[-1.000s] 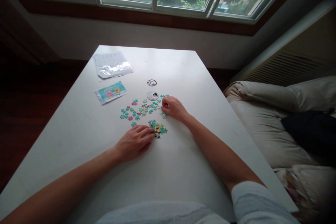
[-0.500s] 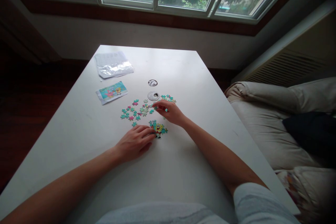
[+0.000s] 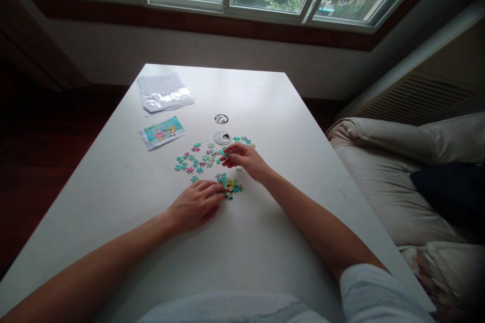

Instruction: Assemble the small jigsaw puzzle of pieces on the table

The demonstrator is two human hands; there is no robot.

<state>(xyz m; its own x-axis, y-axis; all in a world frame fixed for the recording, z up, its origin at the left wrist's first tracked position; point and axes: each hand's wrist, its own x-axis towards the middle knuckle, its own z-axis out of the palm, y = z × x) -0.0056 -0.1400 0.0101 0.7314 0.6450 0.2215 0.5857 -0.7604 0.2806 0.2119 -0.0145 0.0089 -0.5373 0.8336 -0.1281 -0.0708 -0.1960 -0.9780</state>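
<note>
A partly joined jigsaw puzzle (image 3: 230,185) with a yellow cartoon figure lies flat on the white table. My left hand (image 3: 199,201) rests palm down at its left side, fingers extended and fingertips touching the edge. Beyond the joined part my right hand (image 3: 244,160) hovers over the loose puzzle pieces (image 3: 189,160), thumb and fingertips pinched together. A small greenish puzzle piece (image 3: 228,155) shows between those fingers, mostly covered by them. The loose pieces are teal, pink and pale green, and some are hidden behind my right hand.
A small picture card (image 3: 162,132) with cartoon figures lies at the left of the white table (image 3: 113,181). Behind it is a clear plastic bag (image 3: 164,92) with paper. Two round discs (image 3: 222,138) sit past the pieces. A beige sofa (image 3: 371,181) stands at the right.
My right hand has lifted slightly from the loose pieces, its fingers now pinched around a piece. My left hand stays beside the joined puzzle.
</note>
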